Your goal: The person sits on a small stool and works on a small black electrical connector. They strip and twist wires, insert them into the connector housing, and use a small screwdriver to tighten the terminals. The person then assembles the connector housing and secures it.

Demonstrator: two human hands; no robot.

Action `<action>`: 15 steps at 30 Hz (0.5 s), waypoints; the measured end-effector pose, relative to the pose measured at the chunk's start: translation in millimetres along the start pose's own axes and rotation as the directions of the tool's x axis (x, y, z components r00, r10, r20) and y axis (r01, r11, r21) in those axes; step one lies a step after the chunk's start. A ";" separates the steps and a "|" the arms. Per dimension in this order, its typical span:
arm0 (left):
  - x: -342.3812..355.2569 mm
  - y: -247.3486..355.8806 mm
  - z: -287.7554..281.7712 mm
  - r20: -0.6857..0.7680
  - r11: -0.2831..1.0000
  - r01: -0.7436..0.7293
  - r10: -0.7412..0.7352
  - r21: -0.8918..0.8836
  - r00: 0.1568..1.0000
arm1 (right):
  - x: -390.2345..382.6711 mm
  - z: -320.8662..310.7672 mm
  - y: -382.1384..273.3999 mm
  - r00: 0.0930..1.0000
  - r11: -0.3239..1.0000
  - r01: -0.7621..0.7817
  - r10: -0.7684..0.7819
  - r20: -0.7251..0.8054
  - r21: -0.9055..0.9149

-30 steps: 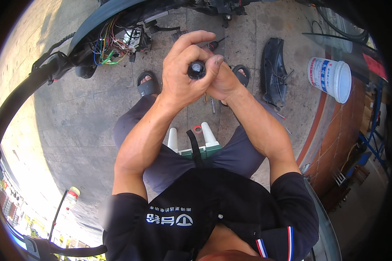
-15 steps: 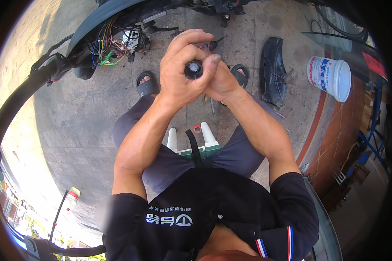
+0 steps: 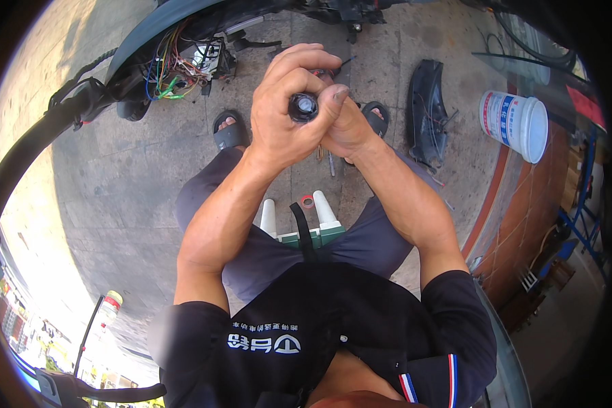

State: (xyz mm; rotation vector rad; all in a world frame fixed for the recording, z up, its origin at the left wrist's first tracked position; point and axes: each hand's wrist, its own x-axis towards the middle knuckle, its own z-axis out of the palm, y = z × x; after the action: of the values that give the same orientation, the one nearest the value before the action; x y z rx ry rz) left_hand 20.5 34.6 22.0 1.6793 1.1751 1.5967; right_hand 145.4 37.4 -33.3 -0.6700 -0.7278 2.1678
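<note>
My left hand [image 3: 279, 112] is wrapped around a black cylindrical object [image 3: 303, 107], held almost end-on to the view. Its round end, with a pale shiny centre, shows between thumb and curled index finger; the length below is hidden, so its kind cannot be told. Pressed close beneath and to the right is my right hand [image 3: 350, 129]. The left thumb and palm cover its fingers, so what it grips is hidden. Just beyond the hands, a small part of a red and black item [image 3: 325, 72] shows, too covered to name.
Colourful wires [image 3: 173, 64] hang from an opened vehicle body at the upper left. A black curved plastic panel [image 3: 425, 112] lies on the paving at right, near a white bucket [image 3: 534, 129]. Between my knees are a red tape roll [image 3: 307, 201] and a green-and-white stool [image 3: 330, 233].
The black object's round end has tilted slightly, showing more of its pale centre. Both hands keep nearly the same place and grip.
</note>
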 end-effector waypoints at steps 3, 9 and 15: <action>-0.1 1.3 -2.1 0.019 1.000 -0.001 0.001 0.006 1.000 | -1.0 2.2 -2.5 1.000 1.000 -0.023 0.023 -0.016 0.001; 0.3 0.9 -3.5 0.036 0.999 -0.023 0.023 0.022 0.999 | -2.6 6.4 -9.8 0.998 0.999 -0.052 0.052 -0.028 0.017; 0.9 0.1 -3.4 0.039 1.000 -0.009 0.009 -0.013 0.999 | -2.9 3.9 -10.5 0.997 0.997 -0.071 0.072 -0.031 0.030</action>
State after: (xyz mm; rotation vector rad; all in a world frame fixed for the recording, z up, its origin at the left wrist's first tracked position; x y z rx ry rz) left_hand 17.1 34.7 23.1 1.7024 1.1369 1.5665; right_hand 149.6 40.0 -22.8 -0.7246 -0.6634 2.2227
